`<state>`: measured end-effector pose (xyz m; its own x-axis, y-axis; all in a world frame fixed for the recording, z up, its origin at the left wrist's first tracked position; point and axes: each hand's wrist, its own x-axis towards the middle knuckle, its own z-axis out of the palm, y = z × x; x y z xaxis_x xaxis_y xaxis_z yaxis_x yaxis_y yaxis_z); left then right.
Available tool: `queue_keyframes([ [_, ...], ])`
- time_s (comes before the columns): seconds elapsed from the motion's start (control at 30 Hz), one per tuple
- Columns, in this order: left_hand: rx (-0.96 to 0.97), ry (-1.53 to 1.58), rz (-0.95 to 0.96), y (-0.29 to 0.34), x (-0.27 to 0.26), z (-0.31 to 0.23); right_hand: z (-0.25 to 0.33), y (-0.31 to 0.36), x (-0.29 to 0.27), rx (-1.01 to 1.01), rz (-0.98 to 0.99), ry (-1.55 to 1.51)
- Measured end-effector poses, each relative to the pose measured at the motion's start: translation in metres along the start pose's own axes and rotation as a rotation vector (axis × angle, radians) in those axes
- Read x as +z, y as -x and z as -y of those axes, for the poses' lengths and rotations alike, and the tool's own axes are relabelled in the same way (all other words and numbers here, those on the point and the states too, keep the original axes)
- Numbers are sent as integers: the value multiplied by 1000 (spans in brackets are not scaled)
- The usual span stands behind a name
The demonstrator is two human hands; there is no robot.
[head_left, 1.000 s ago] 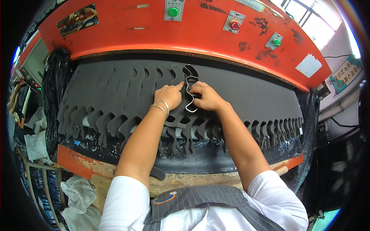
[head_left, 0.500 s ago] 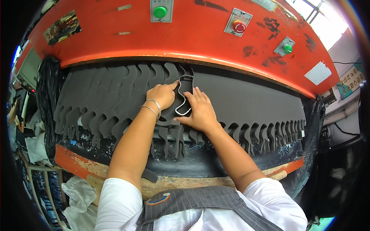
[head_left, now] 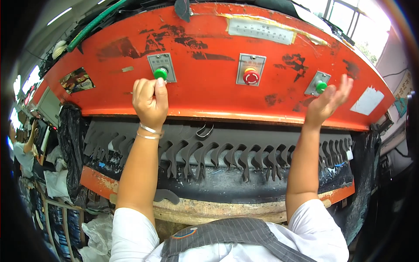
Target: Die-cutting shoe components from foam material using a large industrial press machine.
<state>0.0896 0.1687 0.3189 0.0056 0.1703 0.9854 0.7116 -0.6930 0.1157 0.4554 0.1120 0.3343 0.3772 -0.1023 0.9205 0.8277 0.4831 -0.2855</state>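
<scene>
At the left green button on the orange-red machine front, my left hand is curled into a fist with its thumb up against or just below the button. My right hand is raised beside the right green button, fingers stretched out and apart, holding nothing. Below the machine's beam, the curved metal cutting die rests on the dark grey foam sheet; only its near end shows, the rest being hidden under the beam. Wavy cut strips hang from the sheet's near edge.
A red emergency stop button sits between the green ones. Nearest me runs a worn wooden edge with a loose grey foam scrap. Black plastic hangs at the left side. A person is at far left.
Both hands have left the cutting die and foam and risen to the green buttons. My view has tilted up, and the beam now covers most of the die and sheet.
</scene>
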Motion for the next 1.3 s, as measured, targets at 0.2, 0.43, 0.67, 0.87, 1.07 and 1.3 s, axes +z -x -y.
queue_keyframes([
  [0.2,-273,78,330,-6,-12,-4,-46,-21,9,-88,-26,414],
  [0.43,-556,56,1062,104,-108,-59,58,99,-54,72,785,1],
  [0.67,-627,-320,1452,109,-187,-28,144,137,-129,181,1556,-435],
  [0.87,-390,66,1207,94,-167,-66,187,124,-124,340,1500,-392],
  [1.07,-315,186,1155,105,-138,-137,197,132,-126,135,1391,28],
  [1.3,-287,-6,960,156,-188,-158,191,151,-200,214,1357,331],
])
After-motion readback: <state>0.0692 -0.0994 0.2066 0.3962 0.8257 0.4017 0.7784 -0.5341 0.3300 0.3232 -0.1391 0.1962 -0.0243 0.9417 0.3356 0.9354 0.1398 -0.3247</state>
